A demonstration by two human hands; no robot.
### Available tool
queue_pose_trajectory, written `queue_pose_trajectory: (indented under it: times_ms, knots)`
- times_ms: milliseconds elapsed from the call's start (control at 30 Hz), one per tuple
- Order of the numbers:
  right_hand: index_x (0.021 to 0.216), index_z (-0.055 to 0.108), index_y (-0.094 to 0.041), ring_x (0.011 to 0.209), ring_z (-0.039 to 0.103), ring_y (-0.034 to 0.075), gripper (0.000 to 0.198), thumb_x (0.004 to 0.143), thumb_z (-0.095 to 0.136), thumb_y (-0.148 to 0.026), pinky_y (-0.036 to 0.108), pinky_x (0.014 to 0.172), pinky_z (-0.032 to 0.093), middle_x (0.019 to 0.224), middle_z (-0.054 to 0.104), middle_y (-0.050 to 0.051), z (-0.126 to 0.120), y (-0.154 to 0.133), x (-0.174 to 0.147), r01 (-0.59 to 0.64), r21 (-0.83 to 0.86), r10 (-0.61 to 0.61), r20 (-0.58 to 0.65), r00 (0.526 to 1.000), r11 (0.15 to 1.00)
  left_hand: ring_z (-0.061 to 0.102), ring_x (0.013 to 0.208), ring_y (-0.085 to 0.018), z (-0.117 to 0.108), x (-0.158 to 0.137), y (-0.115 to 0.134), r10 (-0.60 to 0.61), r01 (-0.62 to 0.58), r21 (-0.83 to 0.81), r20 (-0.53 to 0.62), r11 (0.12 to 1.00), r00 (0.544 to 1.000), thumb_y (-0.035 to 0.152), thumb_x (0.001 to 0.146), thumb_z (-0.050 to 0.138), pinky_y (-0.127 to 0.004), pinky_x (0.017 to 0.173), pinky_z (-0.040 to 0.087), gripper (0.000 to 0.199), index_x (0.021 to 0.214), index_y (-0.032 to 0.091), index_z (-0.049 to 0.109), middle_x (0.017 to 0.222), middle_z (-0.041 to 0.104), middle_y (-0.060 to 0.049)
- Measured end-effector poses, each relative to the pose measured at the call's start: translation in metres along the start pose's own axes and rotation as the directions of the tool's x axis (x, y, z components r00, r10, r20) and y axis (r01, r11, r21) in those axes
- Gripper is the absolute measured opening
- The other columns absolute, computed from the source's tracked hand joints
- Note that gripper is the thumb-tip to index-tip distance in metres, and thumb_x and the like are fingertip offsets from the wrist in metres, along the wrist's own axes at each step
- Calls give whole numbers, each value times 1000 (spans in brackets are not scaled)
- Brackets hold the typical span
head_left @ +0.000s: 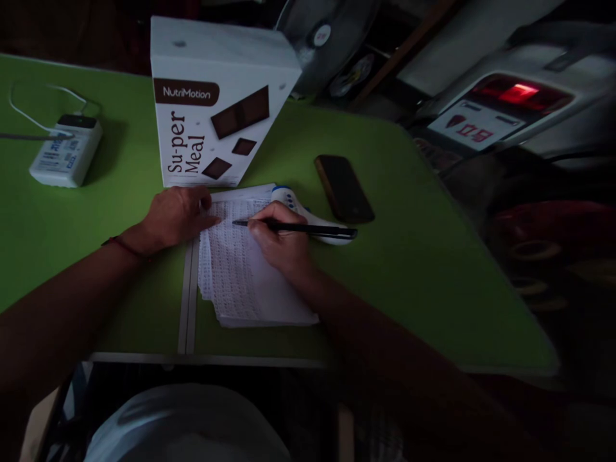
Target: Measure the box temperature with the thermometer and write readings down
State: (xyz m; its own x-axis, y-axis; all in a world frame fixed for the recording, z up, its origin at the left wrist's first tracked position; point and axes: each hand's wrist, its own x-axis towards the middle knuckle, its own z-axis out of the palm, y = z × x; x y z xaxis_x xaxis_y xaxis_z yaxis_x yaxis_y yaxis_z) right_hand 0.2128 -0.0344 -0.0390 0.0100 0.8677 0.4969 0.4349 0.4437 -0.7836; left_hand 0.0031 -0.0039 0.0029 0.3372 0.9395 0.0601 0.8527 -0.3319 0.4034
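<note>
The right hand (282, 240) has its grip closed around a black pen (298, 228), whose tip touches the printed sheets (231, 269) lying on the green desk (409, 256). The left hand (176, 215) lies flat and open, fingers pressing the sheets' upper left corner, just before the NutriMotion box (212, 102). A dark phone (344, 189) lies near the pen's rear end.

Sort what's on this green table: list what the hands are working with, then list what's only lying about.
In use:
- pen, held in the right hand, tip on the paper
- sheets, pinned by the left hand

Lying about:
- box, upright behind the sheets
- phone
- white and blue device partly under the right hand
- charger with its cable
</note>
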Motion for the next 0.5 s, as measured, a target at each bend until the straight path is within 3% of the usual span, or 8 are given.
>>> queue_pose_trajectory:
  times_ms: [233, 500]
  knots:
    - [67, 53, -24, 57, 46, 13, 11, 77, 58, -23, 30, 56, 43, 60, 49, -4, -3, 3, 1, -8, -23, 10, 56, 998, 1000, 60, 63, -17, -1, 0, 1, -12, 12, -10, 14, 1000, 1000, 43, 85, 74, -28, 59, 39, 26, 97, 20, 73, 70, 68, -1]
    - [68, 53, -24, 56, 48, 14, 11, 77, 58, -20, 29, 56, 44, 59, 50, -5, -4, 6, 0, -8, 45, 7, 28, 1000, 999, 61, 66, -17, -1, 0, 2, -24, 24, -8, 19, 1000, 1000, 43, 84, 76, -28, 61, 39, 28, 99, 19, 74, 73, 69, -1]
